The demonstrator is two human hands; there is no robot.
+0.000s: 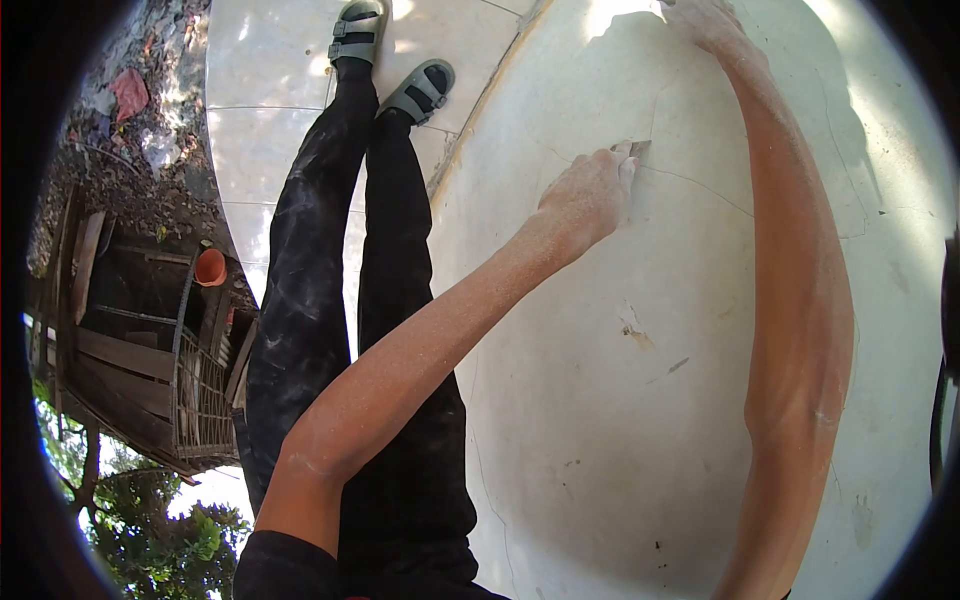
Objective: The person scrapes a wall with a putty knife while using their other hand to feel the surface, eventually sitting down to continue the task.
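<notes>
My left hand (588, 194) reaches across a pale, plastered wall (600, 420), its fingers closed round a small scraper. Only the scraper's thin grey metal blade (640, 148) shows past the fingertips, right at a crack in the wall surface. Whitish dust coats that hand and forearm. Along the right side of the view my other arm stretches up to my right hand (705, 22), which is close over the wall at the top edge. Its fingers are mostly cut off by the frame, and a shadow falls beside it.
Black-trousered legs and grey strapped sandals (420, 92) are on pale floor tiles (265, 150) beside the wall's edge. Fine cracks and a chipped patch (635, 330) mark the wall. To the left are littered soil, a wooden structure (125, 360), an orange bucket (210, 268) and trees.
</notes>
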